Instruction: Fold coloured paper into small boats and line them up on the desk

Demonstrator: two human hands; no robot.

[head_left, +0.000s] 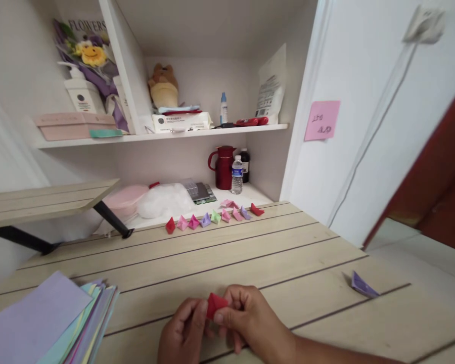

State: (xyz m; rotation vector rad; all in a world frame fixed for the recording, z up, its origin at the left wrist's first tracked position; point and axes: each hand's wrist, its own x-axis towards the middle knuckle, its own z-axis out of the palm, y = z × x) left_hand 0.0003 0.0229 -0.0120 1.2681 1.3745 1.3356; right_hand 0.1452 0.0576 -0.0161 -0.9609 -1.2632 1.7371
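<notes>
Both my hands meet low in the middle of the head view, over the wooden desk (288,258). My left hand (184,331) and my right hand (252,321) pinch a small folded red paper piece (215,305) between their fingertips. A stack of coloured paper sheets (49,323), lilac on top, lies at the lower left. A row of several small folded paper shapes (212,218) in red, pink, purple and green stands along the desk's far edge. One folded purple piece (363,285) lies alone to the right.
Behind the desk are white shelves with a red jug (223,167), a water bottle (237,175), a plush toy (164,86) and boxes. A raised wooden stand (41,202) sits at the left. A pink sticky note (321,120) hangs on the wall.
</notes>
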